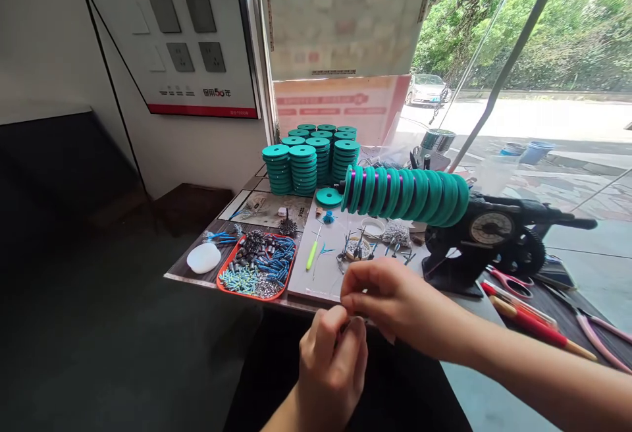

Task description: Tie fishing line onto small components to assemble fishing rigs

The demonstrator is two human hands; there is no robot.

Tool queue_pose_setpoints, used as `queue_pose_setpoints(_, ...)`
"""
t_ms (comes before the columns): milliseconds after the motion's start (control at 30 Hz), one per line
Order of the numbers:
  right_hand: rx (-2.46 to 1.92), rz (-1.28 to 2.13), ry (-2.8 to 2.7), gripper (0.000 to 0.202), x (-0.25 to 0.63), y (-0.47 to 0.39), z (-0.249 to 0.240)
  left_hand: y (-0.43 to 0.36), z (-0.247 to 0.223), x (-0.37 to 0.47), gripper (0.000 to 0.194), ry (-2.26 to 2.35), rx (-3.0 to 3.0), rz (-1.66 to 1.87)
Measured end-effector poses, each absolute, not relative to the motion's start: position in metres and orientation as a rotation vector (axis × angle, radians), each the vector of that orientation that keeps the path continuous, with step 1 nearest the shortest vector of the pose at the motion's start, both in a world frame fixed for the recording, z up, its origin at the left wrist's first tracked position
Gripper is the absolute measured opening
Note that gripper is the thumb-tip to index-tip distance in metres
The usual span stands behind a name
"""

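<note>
My left hand is closed, thumb and forefinger pinched together in front of the table edge. Just above and right of it, my right hand is also pinched, its fingertips close to the left ones. Whatever lies between the fingers is too small and hidden to make out. Beyond the hands is a pale board holding a green-handled needle tool, a small round dish of tiny parts, and several small wired pieces. An orange-rimmed tray of blue cords, dark pieces and small metal bits stands left of the board.
A black hand-cranked winder with a dial carries a row of green foam spools. More green spools stand stacked behind. Scissors, a red tool and pink-handled pliers lie right. A white lid-like disc sits left.
</note>
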State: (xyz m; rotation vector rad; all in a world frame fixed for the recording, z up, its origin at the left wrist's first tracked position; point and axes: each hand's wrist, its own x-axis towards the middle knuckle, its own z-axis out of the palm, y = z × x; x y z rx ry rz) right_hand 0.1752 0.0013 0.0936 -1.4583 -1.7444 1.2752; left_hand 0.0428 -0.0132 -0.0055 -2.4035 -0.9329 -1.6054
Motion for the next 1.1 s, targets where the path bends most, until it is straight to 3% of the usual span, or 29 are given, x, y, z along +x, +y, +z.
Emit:
queue_pose_setpoints(200,-1.455,1.112,-1.946,0.014,0.169,0.013,0.104,-0.015,-0.004,0.044,0.022,-0.814,-2.690,-1.704)
queue_pose_setpoints(367,-1.346,0.440,-1.999,0.014,0.191,-0.027,0.104,-0.015,0.008,0.045,0.014,-1.386,-3.053,-1.929)
queue_pose_setpoints(533,-1.399,0.151,-2.045,0.005,0.205,-0.067,0.051,-0.015,0.016,0.046,0.015,-1.772,-3.179,-2.132)
queue_pose_setpoints(667,-1.478,0.141,-2.057,0.011,0.200,-0.074,0.005,-0.016,0.016,0.046,0.013,-1.851,-3.191,-2.151)
queue_pose_setpoints(800,-1.416,-0.090,-2.141,0.026,0.198,-0.075,-0.010,-0.016,0.018,0.046,0.012,-1.964,-3.260,-2.024)
queue_pose_setpoints(967,-1.244,-0.318,-2.276,0.034,0.193,-0.073,0.019,-0.017,0.014,0.044,0.013,-1.572,-3.276,-1.789)
queue_pose_setpoints(1100,-1.203,-0.266,-2.304,0.026,0.183,-0.044,0.061,-0.021,0.004,0.044,0.015,-1.074,-2.800,-1.770)
